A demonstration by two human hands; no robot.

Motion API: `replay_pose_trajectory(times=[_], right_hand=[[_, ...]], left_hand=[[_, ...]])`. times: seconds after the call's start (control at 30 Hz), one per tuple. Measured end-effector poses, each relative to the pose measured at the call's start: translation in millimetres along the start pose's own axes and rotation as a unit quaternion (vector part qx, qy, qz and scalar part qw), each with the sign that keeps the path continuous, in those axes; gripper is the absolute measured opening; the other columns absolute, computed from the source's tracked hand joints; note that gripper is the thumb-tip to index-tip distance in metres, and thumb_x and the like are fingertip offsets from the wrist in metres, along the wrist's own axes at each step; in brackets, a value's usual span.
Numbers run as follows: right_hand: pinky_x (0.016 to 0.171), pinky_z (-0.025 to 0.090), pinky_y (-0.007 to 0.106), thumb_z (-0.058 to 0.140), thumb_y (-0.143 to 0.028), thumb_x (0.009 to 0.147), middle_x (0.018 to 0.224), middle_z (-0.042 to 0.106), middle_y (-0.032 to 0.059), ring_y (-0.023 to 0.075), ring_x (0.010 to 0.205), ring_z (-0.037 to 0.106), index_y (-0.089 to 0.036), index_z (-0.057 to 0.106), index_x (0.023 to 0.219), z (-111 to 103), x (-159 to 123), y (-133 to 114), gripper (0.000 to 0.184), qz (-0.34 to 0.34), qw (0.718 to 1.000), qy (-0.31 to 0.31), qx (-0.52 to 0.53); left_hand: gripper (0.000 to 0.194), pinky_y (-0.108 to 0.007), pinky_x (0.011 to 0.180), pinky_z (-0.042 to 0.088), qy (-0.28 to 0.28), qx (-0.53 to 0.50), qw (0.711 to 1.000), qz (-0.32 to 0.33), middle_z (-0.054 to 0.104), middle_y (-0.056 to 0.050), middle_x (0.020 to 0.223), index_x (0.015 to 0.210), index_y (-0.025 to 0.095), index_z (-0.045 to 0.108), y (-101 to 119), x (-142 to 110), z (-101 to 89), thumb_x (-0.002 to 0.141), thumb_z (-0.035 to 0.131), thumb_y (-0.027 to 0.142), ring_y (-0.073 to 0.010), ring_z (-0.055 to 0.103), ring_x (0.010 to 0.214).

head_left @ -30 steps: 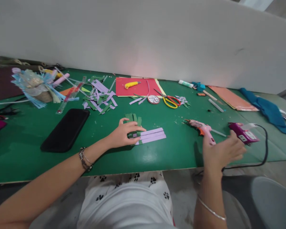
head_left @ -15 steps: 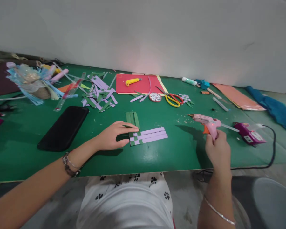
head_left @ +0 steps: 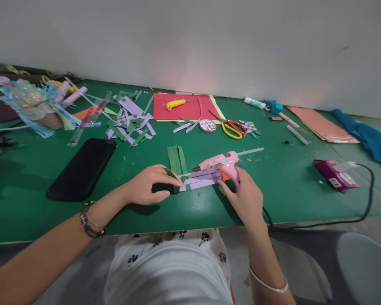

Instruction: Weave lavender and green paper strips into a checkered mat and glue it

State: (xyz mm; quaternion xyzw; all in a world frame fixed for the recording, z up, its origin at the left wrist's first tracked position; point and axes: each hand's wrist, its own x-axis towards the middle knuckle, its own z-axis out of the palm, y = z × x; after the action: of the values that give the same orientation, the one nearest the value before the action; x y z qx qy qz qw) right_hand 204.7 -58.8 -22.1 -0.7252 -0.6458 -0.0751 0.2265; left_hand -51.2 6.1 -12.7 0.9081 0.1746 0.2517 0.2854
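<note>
A small weave of purple paper strips (head_left: 201,182) and green paper strips (head_left: 177,159) lies on the green table in front of me. My left hand (head_left: 150,182) rests at its left end, fingertips on the weave and thumb apart. One green strip is bent back and held at the fingers of this hand; exactly how they grip it is partly hidden. My right hand (head_left: 246,197) is wrapped round the handle of a pink glue gun (head_left: 217,162), with a clear glue stick (head_left: 250,151) poking out behind. The gun's nozzle points left, just above the weave, near the left fingertips.
A black phone (head_left: 82,169) lies left. Behind are cut strips (head_left: 131,118), a red sheet (head_left: 190,108) bearing a yellow cutter (head_left: 176,104), a round tin (head_left: 207,125) and scissors (head_left: 230,127). A purple power box (head_left: 336,173) with a black cable sits right.
My right hand has brought the glue gun leftward from the right side to just over the paper weave. The left hand has stayed at the weave's left end.
</note>
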Motion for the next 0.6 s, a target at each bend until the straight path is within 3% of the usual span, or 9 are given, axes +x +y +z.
replay_pose_trajectory(times=[0.27,0.6], right_hand=[[0.048,0.04,0.026,0.043,-0.05,0.079,0.1,0.062,0.011,0.0198,0.074,0.06,-0.016,0.052,0.109,-3.3,2.5,-6.9,0.047,-0.053,0.997,-0.04,-0.039],[0.046,0.039,0.024,0.04,-0.046,0.082,0.099,0.062,0.0099,0.0183,0.072,0.06,-0.015,0.051,0.109,-3.9,1.1,-7.7,0.042,-0.085,0.994,-0.06,-0.047]], left_hand=[[0.034,-0.026,0.074,0.048,0.004,-0.091,0.996,0.005,0.068,-0.011,0.094,0.095,0.016,0.065,4.4,2.3,1.2,0.082,0.042,0.038,-0.0195,0.063,0.084],[0.031,-0.026,0.075,0.048,-0.006,-0.08,0.997,0.004,0.068,-0.01,0.094,0.095,0.017,0.066,3.9,1.9,1.7,0.08,0.045,0.034,-0.0195,0.063,0.083]])
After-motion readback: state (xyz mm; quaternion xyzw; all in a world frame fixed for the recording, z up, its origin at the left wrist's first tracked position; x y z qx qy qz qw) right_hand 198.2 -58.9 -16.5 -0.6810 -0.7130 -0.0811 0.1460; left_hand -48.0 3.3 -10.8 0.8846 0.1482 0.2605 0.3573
